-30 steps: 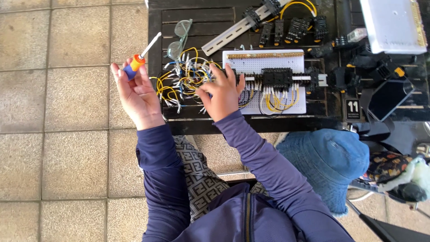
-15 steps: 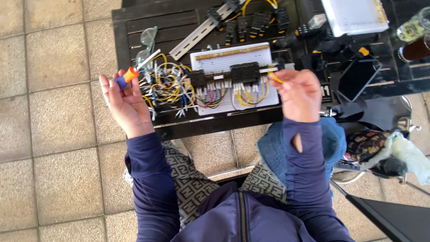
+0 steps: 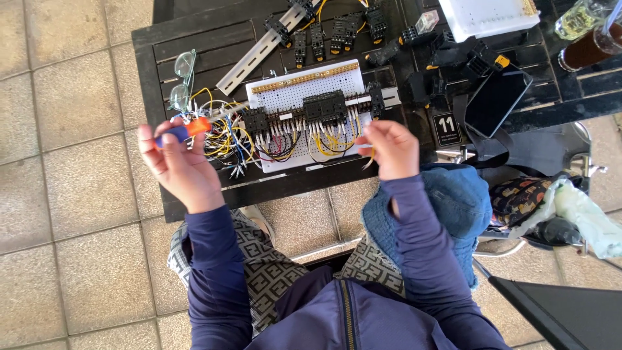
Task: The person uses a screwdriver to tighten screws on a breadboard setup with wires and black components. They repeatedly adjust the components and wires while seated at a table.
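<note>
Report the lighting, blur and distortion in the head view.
Head view: bright daylight, soft shadows on the tiles; left hand with its screwdriver slightly motion-blurred; right hand and perforated board sharper; tile lines bow mildly toward the edges.

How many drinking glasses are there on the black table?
2, both at the table's far right corner: a clear glass with pale drink and, right of it, a glass of dark drink. Others may lie out of frame.

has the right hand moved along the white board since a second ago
Yes. The right hand went from the tangle of loose wires at the white board's left end to its right end, now pinching a yellow wire.
</note>
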